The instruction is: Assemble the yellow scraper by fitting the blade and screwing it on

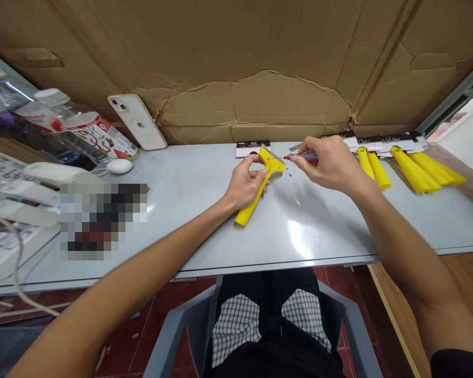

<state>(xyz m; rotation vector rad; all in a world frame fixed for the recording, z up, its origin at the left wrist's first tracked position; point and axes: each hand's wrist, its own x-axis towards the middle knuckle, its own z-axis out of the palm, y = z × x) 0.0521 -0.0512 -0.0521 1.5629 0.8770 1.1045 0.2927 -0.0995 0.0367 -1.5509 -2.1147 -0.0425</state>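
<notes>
My left hand (247, 181) is closed around the neck of a yellow scraper (251, 206), whose handle slants down toward me on the table. In my right hand (333, 164) is a screwdriver (305, 156) with a clear reddish-purple handle. Its tip meets the scraper's wide yellow head, close to the small screw spots there. A few tiny metal screws (289, 174) lie on the table just right of the head. Behind the head rests a black and white card package (253, 148). A thin metal blade (295, 147) shows partly beside my right fingers.
Several more yellow scrapers (413, 170) with card packages lie at the right. Leaning on the cardboard wall (236, 58) is a white phone (139, 123). Plastic bottles (98, 131), a white mouse-like object (119, 166) and a white handheld device (59, 172) occupy the left side.
</notes>
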